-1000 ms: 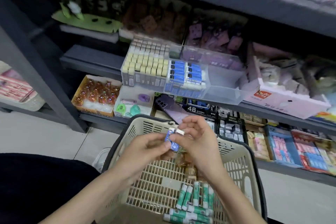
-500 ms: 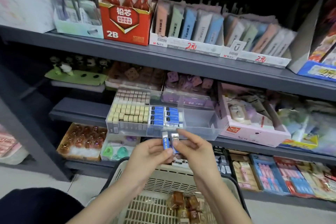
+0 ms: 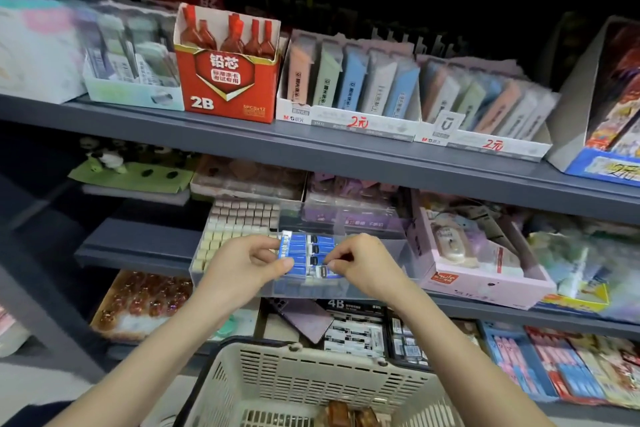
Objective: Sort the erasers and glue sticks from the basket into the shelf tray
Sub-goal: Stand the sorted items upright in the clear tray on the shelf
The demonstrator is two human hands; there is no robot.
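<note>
Both hands have gone up from over the basket to the tray since half a second ago, each bringing its eraser. Left fingers [image 3: 265, 251] and thumb are clamped on the upright eraser [image 3: 284, 246], which stands on end at the left edge of the blue erasers [image 3: 313, 250]. Right fingers [image 3: 341, 258] are pinched together on the front eraser [image 3: 323, 271], which lies flat in the nearest blue row. Left hand [image 3: 239, 267] and right hand [image 3: 363, 269] are both knuckles-up over the tray's front wall, near each other but apart.

The tray [image 3: 388, 260] is clear plastic and sits on the middle shelf [image 3: 131, 253]. Blue erasers fill its middle section, and pale erasers [image 3: 235, 229] are packed in the section to their left. The section on the right shows only bare plastic.

A pink box [image 3: 485, 281] is just beside the tray on the right. A red 2B box [image 3: 228, 80] is on the shelf above. A purple phone [image 3: 304, 317] lies on the goods below the tray. The basket [image 3: 311, 350] is lowest in view, under both forearms, with brown items [image 3: 341, 409] inside, blurred.
</note>
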